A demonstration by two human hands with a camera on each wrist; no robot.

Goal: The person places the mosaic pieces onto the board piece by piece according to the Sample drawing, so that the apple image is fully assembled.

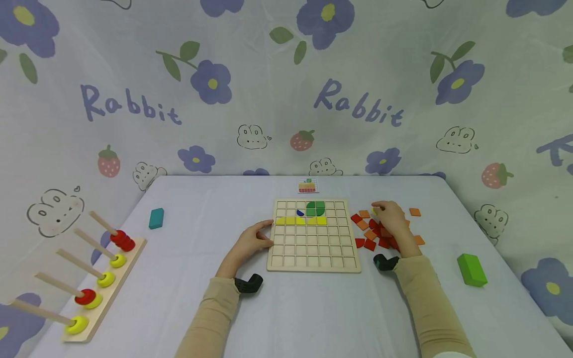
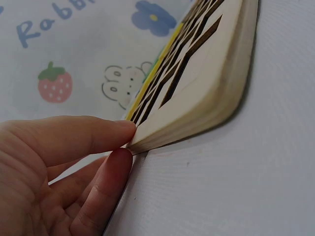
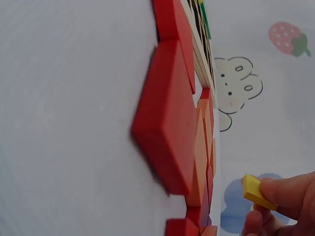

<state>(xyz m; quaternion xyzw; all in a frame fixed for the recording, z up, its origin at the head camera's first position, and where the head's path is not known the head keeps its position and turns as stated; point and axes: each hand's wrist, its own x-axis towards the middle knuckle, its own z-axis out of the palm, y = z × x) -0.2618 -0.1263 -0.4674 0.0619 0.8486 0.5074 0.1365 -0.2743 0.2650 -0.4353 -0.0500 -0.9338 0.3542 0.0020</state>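
A wooden grid board [image 1: 313, 248] lies in the middle of the table. On it are a row of yellow pieces [image 1: 321, 221], green pieces [image 1: 320, 205] with rounded sides and a small blue piece [image 1: 300, 213]. My left hand [image 1: 250, 241] grips the board's left edge; thumb and finger meet that edge in the left wrist view. To the right of the board, my right hand [image 1: 390, 218] pinches a small yellow tile [image 3: 256, 191] between thumb and finger. It is over a loose pile of red tiles [image 3: 170, 118] and orange tiles [image 1: 362, 225], partly hiding them.
Behind the board lies a small pattern card [image 1: 308, 185]. A wooden peg stand [image 1: 114, 288] with red and yellow rings is at the left. A teal block [image 1: 156, 218] lies at the back left, a green block [image 1: 472, 270] at the right. A printed cloth hangs behind.
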